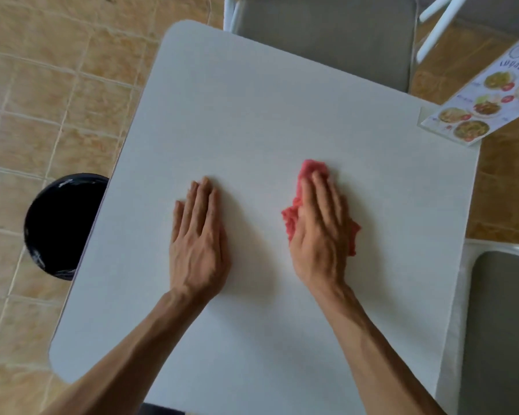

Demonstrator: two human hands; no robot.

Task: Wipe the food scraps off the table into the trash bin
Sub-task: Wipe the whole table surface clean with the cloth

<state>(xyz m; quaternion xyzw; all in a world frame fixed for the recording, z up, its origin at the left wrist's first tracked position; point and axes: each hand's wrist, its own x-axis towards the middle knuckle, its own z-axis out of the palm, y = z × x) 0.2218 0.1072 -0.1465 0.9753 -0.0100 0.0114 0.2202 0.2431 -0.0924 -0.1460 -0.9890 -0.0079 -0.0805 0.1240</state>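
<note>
My right hand (321, 232) presses flat on the cloth (310, 169), left hand (197, 235) flat and empty on the table (252, 100). Bin (57, 226) at the left edge. No scraps showing, so it looks nearly done.

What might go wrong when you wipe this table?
The trash bin sits partly tucked under the table at its left edge, so anything swept over may miss it. The menu stand perches at the far right corner; a wide swipe of the red cloth under the right hand might knock it off.

The table (282, 100) hides part of the trash bin (60, 226); the menu (486, 106) is cropped.
</note>
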